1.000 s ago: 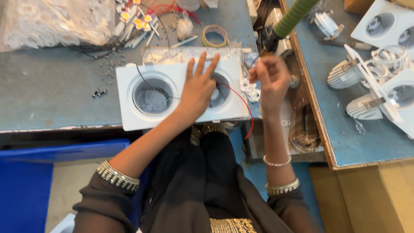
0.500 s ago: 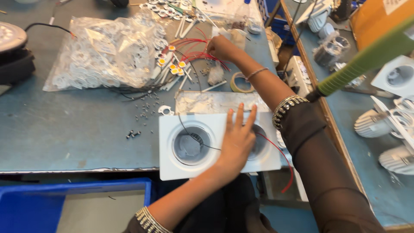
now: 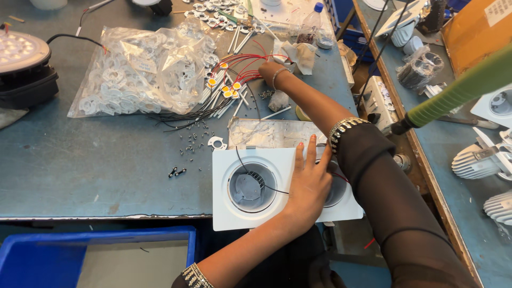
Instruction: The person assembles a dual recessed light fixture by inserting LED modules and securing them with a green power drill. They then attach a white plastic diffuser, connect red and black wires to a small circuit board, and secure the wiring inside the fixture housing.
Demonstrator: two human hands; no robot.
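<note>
The left hand (image 3: 309, 184) lies flat and open on the white twin-lamp housing (image 3: 245, 210), fingers spread between its two round openings, pressing it down at the near edge of the worktop (image 3: 80, 154). It grips nothing. A thin black wire (image 3: 250, 173) runs across the left opening.

The right hand (image 3: 268, 70) is stretched to the far side, over a bundle of red-wired LED chips (image 3: 230, 88) with small yellow faces, lying just right of a clear bag of white rings (image 3: 136, 74). Its fingers curl down onto the red leads, but whether they have closed on one cannot be told from here.

By the look of it, the step in hand is fetching one wired chip for the housing while the other hand keeps the housing steady. The next move calls for drawing a single chip free of the tangle without dragging its neighbours, then bringing it back to one of the openings with its leads clear of the black wire.

Loose screws (image 3: 189, 144) are scattered between the bag and the housing; a blue bin (image 3: 53, 256) sits below the worktop's near edge, and a green hose (image 3: 458, 90) crosses at the right.
</note>
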